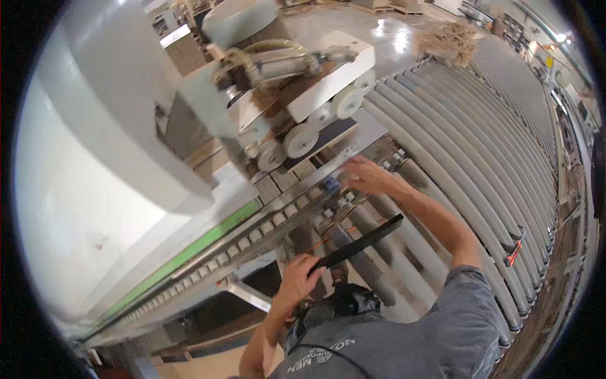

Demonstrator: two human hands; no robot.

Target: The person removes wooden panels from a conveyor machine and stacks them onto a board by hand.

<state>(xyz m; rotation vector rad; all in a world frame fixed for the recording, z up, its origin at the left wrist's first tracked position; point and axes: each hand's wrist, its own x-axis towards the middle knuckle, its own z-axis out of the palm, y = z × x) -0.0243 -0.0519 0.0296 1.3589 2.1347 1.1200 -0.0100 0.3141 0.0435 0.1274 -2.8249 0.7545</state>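
Note:
My left hand [295, 281] is closed round one end of a narrow black strip [363, 243], which slants up to the right above the grey rollers. Reaching out to the machine's edge is my right hand [369, 177]; its fingers are apart and slightly blurred, and I see nothing held in them. Just beyond that hand, a dark narrow panel [331, 140] with a pale edge lies beneath the machine's white wheels [301, 140]. Whether my right fingertips touch the metal edge there cannot be made out.
A large white machine housing [95, 158] with a green stripe [189, 256] fills the left side. A chain track of pale pads [243, 243] runs along it. To the right stretches a roller conveyor [467, 139], with a red-handled tool [514, 252] on it and brown shredded material [448, 41] behind.

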